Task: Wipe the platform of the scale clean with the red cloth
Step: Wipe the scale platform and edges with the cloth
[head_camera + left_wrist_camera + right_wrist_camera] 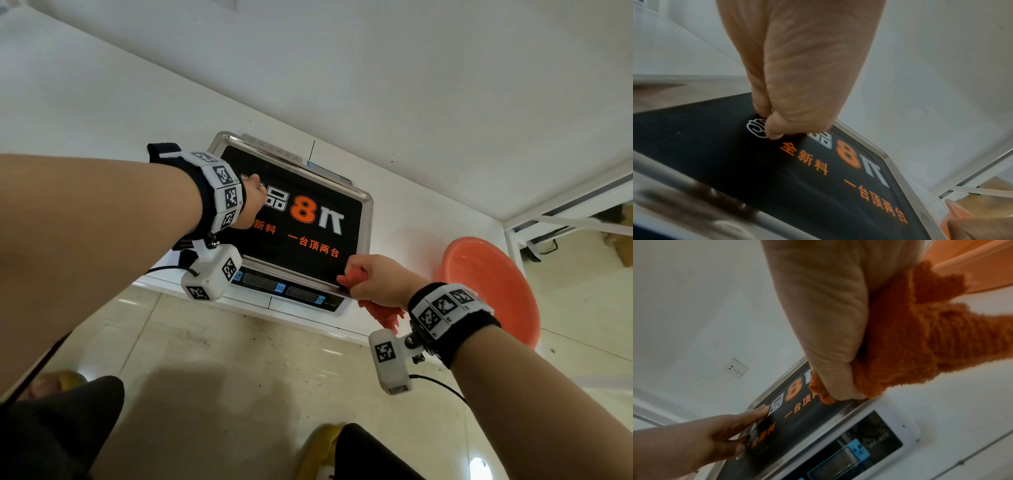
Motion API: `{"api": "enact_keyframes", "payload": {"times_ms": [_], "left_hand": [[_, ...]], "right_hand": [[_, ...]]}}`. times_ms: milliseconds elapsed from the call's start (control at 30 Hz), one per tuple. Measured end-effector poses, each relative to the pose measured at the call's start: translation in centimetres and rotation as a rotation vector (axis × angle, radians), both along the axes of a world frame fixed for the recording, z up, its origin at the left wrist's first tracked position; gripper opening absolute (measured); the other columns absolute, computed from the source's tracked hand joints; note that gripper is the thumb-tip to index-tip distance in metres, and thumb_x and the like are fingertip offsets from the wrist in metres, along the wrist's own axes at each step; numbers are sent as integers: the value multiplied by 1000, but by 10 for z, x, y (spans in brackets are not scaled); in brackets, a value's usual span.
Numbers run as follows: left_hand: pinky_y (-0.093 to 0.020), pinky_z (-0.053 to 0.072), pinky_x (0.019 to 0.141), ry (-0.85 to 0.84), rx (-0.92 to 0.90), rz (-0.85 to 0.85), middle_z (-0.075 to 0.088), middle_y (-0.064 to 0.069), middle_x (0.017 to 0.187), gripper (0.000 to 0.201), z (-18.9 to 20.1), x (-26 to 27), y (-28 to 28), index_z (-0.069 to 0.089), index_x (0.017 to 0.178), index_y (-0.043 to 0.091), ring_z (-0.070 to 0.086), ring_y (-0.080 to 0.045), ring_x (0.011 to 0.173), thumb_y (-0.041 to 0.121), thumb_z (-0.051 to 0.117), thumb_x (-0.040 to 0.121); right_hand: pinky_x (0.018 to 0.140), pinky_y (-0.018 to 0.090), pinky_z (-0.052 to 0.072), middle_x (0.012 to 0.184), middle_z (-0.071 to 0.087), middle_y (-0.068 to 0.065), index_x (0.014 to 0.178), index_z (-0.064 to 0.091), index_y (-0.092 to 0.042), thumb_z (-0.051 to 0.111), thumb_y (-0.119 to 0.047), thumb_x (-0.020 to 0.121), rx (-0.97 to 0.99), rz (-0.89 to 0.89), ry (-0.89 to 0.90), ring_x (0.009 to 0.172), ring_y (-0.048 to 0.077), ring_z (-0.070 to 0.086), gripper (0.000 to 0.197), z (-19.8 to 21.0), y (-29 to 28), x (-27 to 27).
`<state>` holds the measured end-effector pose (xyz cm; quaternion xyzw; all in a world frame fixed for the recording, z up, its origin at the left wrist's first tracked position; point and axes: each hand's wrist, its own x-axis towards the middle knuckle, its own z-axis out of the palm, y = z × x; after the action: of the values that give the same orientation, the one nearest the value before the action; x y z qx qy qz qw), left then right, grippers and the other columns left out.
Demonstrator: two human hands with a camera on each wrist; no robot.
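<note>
The scale (274, 284) stands on a white counter, and its steel platform (308, 236) carries a black sheet with orange and white print. My left hand (252, 200) reaches over the platform's left part, its straight fingers (756, 413) pressing down on the black sheet (777, 178). My right hand (376, 279) grips the bunched red cloth (385, 313) and holds it against the platform's near right corner. In the right wrist view the cloth (920, 345) bulges out of my fist (828, 321) and touches the platform rim (846, 408).
An orange plastic basin (489, 287) sits on the counter right of the scale. The scale's display panel (859, 447) faces me at the counter's front edge. A white wall with a socket (735, 368) rises behind. Tiled floor lies below.
</note>
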<state>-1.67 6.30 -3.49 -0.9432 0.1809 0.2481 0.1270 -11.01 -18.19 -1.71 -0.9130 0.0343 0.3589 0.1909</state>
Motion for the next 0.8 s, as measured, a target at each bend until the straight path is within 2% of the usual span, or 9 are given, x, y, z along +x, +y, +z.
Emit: {"api": "enact_keyframes", "payload": {"times_ms": [100, 200, 300, 467, 567, 800], "left_hand": [[-31, 41, 103, 16, 126, -71, 17, -15, 152, 65, 4, -5, -5, 21, 148, 5, 37, -26, 134, 16, 53, 92], [-32, 40, 104, 5, 153, -70, 16, -14, 153, 64, 7, -7, -6, 20, 149, 5, 35, -25, 136, 18, 51, 94], [-32, 39, 104, 1, 170, -87, 16, -14, 153, 63, 11, -8, -7, 19, 149, 5, 33, -24, 137, 19, 49, 95], [-30, 40, 103, 12, 193, -103, 19, -14, 152, 63, 14, -9, -6, 21, 148, 6, 36, -24, 135, 18, 51, 94], [-30, 42, 101, 7, 185, -105, 22, -13, 150, 59, 15, -9, -5, 26, 146, 6, 39, -24, 132, 18, 50, 94], [-30, 41, 102, 13, 182, -105, 20, -13, 152, 61, 14, -9, -5, 22, 148, 5, 35, -24, 135, 18, 49, 95]], "right_hand": [[72, 34, 59, 92, 66, 5, 91, 56, -23, 66, -10, 88, -5, -15, -30, 79, 19, 68, 16, 2, -3, 0], [61, 29, 56, 86, 66, 4, 95, 58, -19, 64, -8, 89, -20, -6, -80, 69, 14, 65, 13, 5, -5, -1], [56, 26, 57, 80, 68, 1, 95, 62, -18, 63, -10, 91, -29, 43, -117, 61, 7, 64, 9, 7, -6, -3], [72, 31, 60, 87, 69, -1, 95, 61, -27, 65, -14, 90, -77, 157, -41, 77, 13, 67, 14, 4, -7, -6], [76, 32, 57, 89, 68, -2, 91, 59, -31, 68, -18, 89, -67, 142, -26, 82, 14, 68, 16, 3, -5, -7], [86, 40, 59, 94, 68, -3, 90, 61, -32, 70, -21, 87, -17, 143, 36, 90, 16, 67, 15, 0, 15, -6]]}}
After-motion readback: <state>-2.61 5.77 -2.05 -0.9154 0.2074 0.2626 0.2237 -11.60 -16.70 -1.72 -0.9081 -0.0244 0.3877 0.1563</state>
